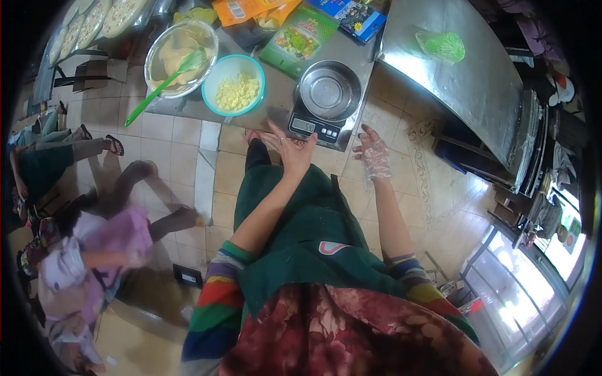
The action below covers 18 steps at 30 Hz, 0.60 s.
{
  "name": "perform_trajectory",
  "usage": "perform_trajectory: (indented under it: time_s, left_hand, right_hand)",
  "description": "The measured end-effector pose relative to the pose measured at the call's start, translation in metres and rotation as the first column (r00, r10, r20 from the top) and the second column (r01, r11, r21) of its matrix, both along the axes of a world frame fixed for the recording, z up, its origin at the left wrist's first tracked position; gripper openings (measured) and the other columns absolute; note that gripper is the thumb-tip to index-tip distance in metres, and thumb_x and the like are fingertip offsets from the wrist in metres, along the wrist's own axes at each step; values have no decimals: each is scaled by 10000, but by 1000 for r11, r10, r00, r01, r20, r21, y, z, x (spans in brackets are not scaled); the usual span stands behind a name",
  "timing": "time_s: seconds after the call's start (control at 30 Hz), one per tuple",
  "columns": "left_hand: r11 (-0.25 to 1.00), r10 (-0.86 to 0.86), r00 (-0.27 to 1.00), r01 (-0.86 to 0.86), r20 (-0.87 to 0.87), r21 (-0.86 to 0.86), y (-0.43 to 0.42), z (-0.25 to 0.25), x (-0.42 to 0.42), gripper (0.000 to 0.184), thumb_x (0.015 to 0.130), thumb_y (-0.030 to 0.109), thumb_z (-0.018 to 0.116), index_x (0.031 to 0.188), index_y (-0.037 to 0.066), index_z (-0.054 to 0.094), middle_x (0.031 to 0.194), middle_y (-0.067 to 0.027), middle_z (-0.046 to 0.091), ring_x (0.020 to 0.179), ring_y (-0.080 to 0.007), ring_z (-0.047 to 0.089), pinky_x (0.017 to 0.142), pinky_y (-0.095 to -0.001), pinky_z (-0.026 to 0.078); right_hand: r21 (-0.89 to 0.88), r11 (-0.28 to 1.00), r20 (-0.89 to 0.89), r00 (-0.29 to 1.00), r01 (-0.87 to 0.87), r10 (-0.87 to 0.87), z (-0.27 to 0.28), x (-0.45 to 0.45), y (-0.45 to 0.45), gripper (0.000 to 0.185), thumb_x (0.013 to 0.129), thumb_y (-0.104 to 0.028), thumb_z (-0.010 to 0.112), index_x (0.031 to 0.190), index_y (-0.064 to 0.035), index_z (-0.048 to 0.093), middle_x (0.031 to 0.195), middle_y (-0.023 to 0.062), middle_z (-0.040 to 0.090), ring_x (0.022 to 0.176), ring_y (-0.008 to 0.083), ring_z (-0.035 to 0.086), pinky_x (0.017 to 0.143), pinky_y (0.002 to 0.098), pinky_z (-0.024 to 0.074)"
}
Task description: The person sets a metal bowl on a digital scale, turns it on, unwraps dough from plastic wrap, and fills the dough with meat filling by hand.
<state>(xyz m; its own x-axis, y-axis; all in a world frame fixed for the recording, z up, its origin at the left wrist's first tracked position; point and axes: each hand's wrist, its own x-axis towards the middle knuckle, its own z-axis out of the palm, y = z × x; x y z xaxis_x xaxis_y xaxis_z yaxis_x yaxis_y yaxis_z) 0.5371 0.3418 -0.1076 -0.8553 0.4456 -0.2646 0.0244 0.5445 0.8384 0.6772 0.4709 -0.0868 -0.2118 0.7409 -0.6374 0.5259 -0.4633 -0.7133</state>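
My left hand (293, 150) is bare, its fingers apart, with one fingertip at the front edge of the black digital scale (303, 125). A round metal pan (330, 91) rests on the scale. My right hand (373, 152), in a clear plastic glove, is held to the right of the table corner with its fingers spread and nothing in it. Left of the scale, a turquoise-rimmed bowl (237, 93) holds pale yellow pieces. Beside it a metal bowl (170, 56) holds a creamy mass, with a green spatula (164, 88) leaning in it.
Behind the bowls lie a green packet (300, 39), orange packets (251, 10) and a blue packet (351, 17). A metal surface (451, 75) at the right bears a green-and-clear bag (446, 47). Flat dough rounds (94, 25) lie far left. Other people (106, 250) are at the left.
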Motion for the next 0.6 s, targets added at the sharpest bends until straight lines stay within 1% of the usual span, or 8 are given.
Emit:
perform_trajectory:
  time_s: [0.07, 0.1, 0.17, 0.27, 0.3, 0.43, 0.5, 0.6]
  left_hand:
    - [996, 81, 997, -82, 7, 41, 4, 2, 11, 1167, 691, 303, 765, 1385, 28, -132, 1367, -349, -147, 1307, -451, 34, 1051, -473, 197]
    - [981, 136, 976, -156, 170, 112, 7, 7, 15, 1165, 694, 251, 762, 1379, 28, -154, 1371, -333, -67, 1288, -407, 115, 1048, -435, 224]
    - [921, 196, 851, -331, 488, 207, 13, 15, 22, 1171, 700, 146, 756, 1368, 26, -198, 1378, -301, 95, 1250, -318, 277, 1041, -358, 279]
    - [882, 229, 710, -441, 666, 166, 14, -19, 36, 1093, 716, 92, 739, 1376, 43, -131, 1329, -220, 229, 1206, -238, 337, 1021, -332, 321]
    - [871, 228, 669, -465, 707, 159, 16, -19, 36, 1063, 719, 78, 735, 1376, 47, -100, 1311, -198, 266, 1193, -217, 352, 1014, -324, 333]
    - [821, 232, 638, -533, 734, 204, 24, -30, 39, 916, 715, 49, 732, 1336, 57, 58, 1231, -153, 335, 1142, -193, 383, 978, -310, 375]
    - [809, 262, 646, -552, 717, 201, 25, -35, 41, 885, 711, 41, 734, 1320, 57, 91, 1202, -144, 347, 1119, -191, 393, 963, -309, 388]
    - [821, 293, 665, -543, 687, 175, 25, -36, 42, 905, 699, 39, 744, 1321, 51, 87, 1184, -143, 350, 1098, -193, 405, 952, -308, 398]
  right_hand:
    - [-14, 1000, 11, 1000, -16, 17, -8, 3, -6, 404, 896, -164, 469, 1277, -32, 441, 1098, 109, 578, 567, 101, 552, 451, 223, 472]
    - [-21, 1000, 17, 1000, -24, 24, -8, 4, -8, 401, 897, -166, 469, 1274, -31, 443, 1099, 109, 578, 568, 100, 552, 454, 224, 474]
    - [-35, 999, 19, 999, -30, 31, -9, 7, -11, 395, 899, -168, 465, 1269, -30, 448, 1099, 105, 578, 571, 99, 554, 457, 225, 475]
    - [-52, 998, 15, 999, -39, 39, -12, 12, -14, 388, 899, -176, 468, 1259, -34, 458, 1087, 104, 581, 578, 99, 559, 460, 227, 477]
    - [-56, 998, 13, 999, -42, 43, -15, 15, -15, 385, 899, -179, 470, 1256, -36, 462, 1081, 105, 582, 581, 100, 560, 460, 228, 477]
    - [-63, 997, 10, 999, -40, 41, -20, 25, -19, 380, 893, -177, 472, 1250, -46, 472, 1053, 108, 584, 591, 107, 566, 471, 231, 477]
    - [-88, 995, 5, 999, -40, 41, -20, 30, -20, 375, 890, -174, 471, 1244, -49, 480, 1047, 106, 582, 592, 110, 566, 477, 234, 477]
    - [-107, 994, 15, 999, -33, 35, -24, 36, -23, 365, 889, -168, 467, 1236, -56, 490, 1027, 97, 586, 595, 113, 566, 484, 237, 476]
